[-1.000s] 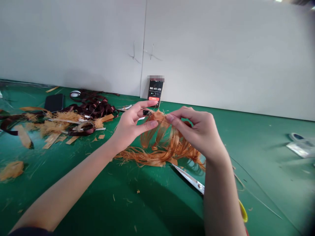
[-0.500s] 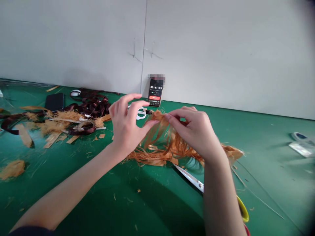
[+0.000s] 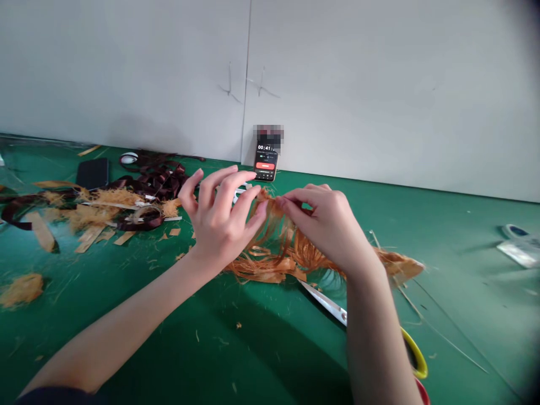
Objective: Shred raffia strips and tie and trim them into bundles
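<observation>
"Green matting (image 3: 459, 315) covered the bench up to a pale wall (image 3: 379, 84). Where did the frayed orange ribbon (image 3: 264, 271) lie, and how would it have handled?"

"It hung from your fingers and spread over the mat in front of you, a loose fan of fine threads with a tuft (image 3: 400, 264) trailing off to the right. It looked light and soft, likely to snag and shed, so you were best taking it at the denser top edge, not by single strands."

"And your hands?"

"Your right hand (image 3: 331, 225) pinched that top edge between thumb and fingertips. Your left hand (image 3: 219, 225) was open, fingers spread, their tips right by the strands; I couldn't tell whether they touched."

"What lay nearby?"

"Steel scissors (image 3: 324, 301) with a yellow handle sat just below the ribbon, a timer phone (image 3: 265, 163) stood against the wall, and dark brown satin ribbon (image 3: 158, 180) lay heaped to your left."
</observation>
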`<state>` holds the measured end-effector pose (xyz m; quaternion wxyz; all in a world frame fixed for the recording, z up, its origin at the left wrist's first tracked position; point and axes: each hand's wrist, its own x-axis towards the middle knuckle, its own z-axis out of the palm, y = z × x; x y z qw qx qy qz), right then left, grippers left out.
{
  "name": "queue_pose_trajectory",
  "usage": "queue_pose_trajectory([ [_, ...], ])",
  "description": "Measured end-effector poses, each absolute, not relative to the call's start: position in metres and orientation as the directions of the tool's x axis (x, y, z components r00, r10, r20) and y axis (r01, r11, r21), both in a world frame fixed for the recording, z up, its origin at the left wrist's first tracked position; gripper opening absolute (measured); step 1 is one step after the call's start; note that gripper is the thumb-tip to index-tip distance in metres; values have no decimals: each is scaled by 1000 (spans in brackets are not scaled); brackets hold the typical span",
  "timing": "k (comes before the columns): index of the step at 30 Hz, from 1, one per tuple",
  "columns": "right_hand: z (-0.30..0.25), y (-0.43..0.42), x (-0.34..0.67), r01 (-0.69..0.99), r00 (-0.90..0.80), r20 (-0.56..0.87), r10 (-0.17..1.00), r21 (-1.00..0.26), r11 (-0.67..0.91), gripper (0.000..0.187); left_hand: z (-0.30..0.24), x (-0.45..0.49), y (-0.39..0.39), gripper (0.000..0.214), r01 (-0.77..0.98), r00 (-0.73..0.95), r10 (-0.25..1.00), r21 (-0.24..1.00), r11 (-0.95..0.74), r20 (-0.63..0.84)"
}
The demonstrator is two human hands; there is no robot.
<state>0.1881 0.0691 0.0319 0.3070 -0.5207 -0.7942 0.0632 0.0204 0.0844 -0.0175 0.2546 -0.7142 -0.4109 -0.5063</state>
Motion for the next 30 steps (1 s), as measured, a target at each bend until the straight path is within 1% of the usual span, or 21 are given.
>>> queue_pose_trajectory([
  [3, 32, 70, 186, 792, -278, 429, 860, -404, 457, 21, -16, 21, 82, 11, 855, 174, 284, -1, -519, 943],
  [5, 32, 70, 186, 796, -277, 432, 858, -397, 457, 20, -15, 21, 81, 11, 850, 174, 295, 8, -527, 939],
  [8, 32, 70, 186, 805, -275, 441, 854, -380, 455, 20, -15, 21, 80, 11, 838, 158, 348, 62, -543, 924],
  [14, 31, 69, 185, 816, -274, 450, 850, -358, 453, 24, -11, 21, 80, 2, 807, 55, 492, 252, -534, 869],
  [17, 32, 68, 183, 822, -296, 451, 842, -328, 465, 27, -9, 22, 79, 7, 799, 28, 551, 313, -513, 834],
  [20, 32, 68, 180, 830, -329, 440, 835, -287, 478, 29, -9, 22, 80, 14, 815, 20, 580, 323, -481, 814],
  [24, 31, 69, 179, 840, -360, 434, 826, -236, 489, 32, -9, 20, 81, 9, 831, 24, 609, 322, -453, 793],
  [30, 33, 68, 181, 850, -321, 427, 845, -263, 456, 32, -6, 19, 78, 4, 809, 37, 654, 361, -463, 756],
])
